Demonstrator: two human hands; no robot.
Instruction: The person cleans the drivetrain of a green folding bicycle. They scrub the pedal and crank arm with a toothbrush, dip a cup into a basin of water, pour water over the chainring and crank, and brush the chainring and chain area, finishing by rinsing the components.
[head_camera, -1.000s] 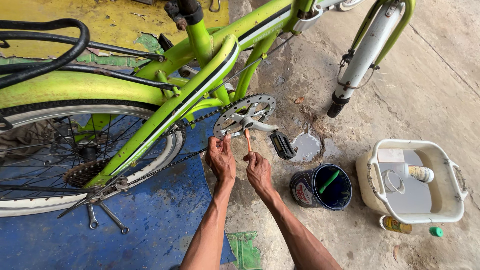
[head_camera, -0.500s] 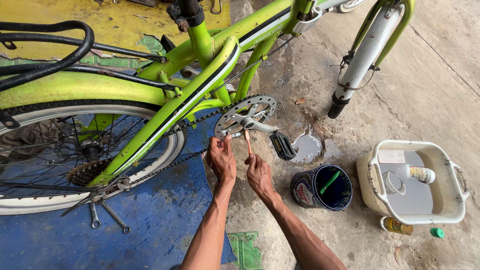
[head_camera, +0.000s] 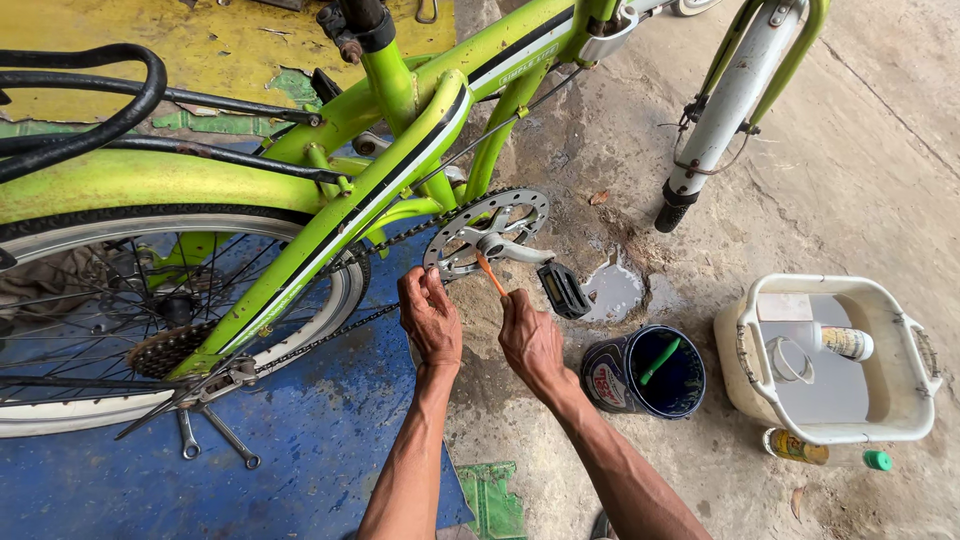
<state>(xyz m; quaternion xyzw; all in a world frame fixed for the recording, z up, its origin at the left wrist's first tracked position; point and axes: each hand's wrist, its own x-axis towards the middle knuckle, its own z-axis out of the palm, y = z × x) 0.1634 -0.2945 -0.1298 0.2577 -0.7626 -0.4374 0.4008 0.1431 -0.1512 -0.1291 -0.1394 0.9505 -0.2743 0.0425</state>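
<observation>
Below the chainring (head_camera: 487, 232), both hands are seen close together. An orange-handled tool (head_camera: 491, 275) is gripped by the right hand (head_camera: 530, 338), its fingers (head_camera: 513, 302) curled tight around the lower end while the tip reaches up to the chainring just above them. The left hand (head_camera: 430, 318) is held beside it, its fingers (head_camera: 418, 283) bunched together and pinched at the chain (head_camera: 330, 335) where it meets the chainring's lower edge. Right of the right hand's fingers, the black pedal (head_camera: 564, 290) is found just beside them. Further right, a dark tin (head_camera: 610, 375) with a green-handled brush (head_camera: 660, 360) stands on the concrete floor (head_camera: 850, 150). Well left of the left hand's fingers, two spanners (head_camera: 210, 440) lie on the blue sheet (head_camera: 300, 460).
</observation>
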